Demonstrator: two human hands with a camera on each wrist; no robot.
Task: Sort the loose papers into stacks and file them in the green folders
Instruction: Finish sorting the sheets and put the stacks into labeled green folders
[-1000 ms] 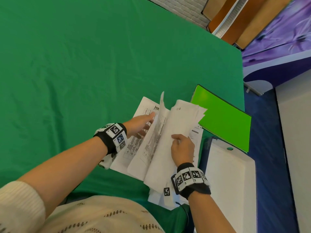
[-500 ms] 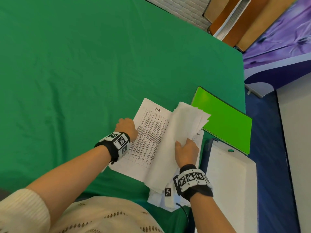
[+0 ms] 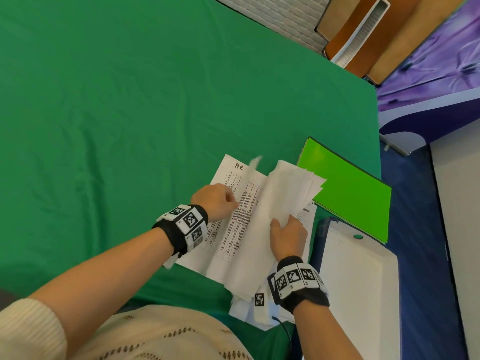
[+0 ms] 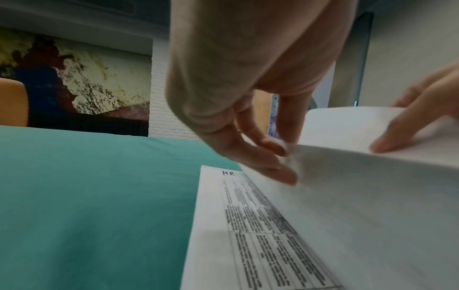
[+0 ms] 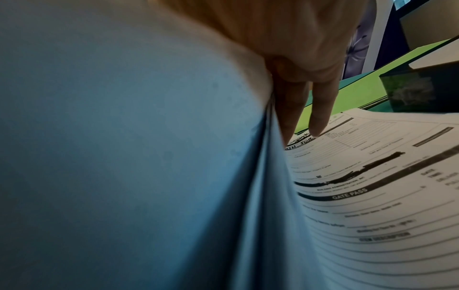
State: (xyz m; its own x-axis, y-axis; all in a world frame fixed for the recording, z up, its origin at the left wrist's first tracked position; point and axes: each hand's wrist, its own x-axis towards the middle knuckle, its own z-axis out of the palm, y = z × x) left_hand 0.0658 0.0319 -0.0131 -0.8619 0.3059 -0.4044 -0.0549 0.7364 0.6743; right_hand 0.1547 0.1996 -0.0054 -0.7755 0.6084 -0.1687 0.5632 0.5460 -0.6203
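A printed sheet marked "HR" [image 3: 235, 175] [image 4: 218, 198] lies flat on the green cloth. Over it my left hand [image 3: 217, 201] [image 4: 273, 159] pinches the edge of one blurred, rising sheet [image 3: 255, 162]. My right hand [image 3: 287, 236] [image 5: 308, 94] grips a bundle of papers [image 3: 288, 188] [image 5: 124, 137] turned up on edge, blank backs showing. Under that bundle lies a "GATE PASS" form [image 5: 372, 186]. Closed green folders [image 3: 349, 194] [image 5: 360, 88] lie flat just right of the papers.
A white box [image 3: 359, 294] stands at the table's right edge, below the folders. More loose sheets [image 3: 246, 307] stick out near my right wrist. The green cloth [image 3: 130, 113] spreads wide to the left and far side. Blue floor lies to the right.
My left hand laid a sheet flat on the left pile and drew back to its left edge. It has now come right again and lifts another sheet. The right hand stays on the bundle.
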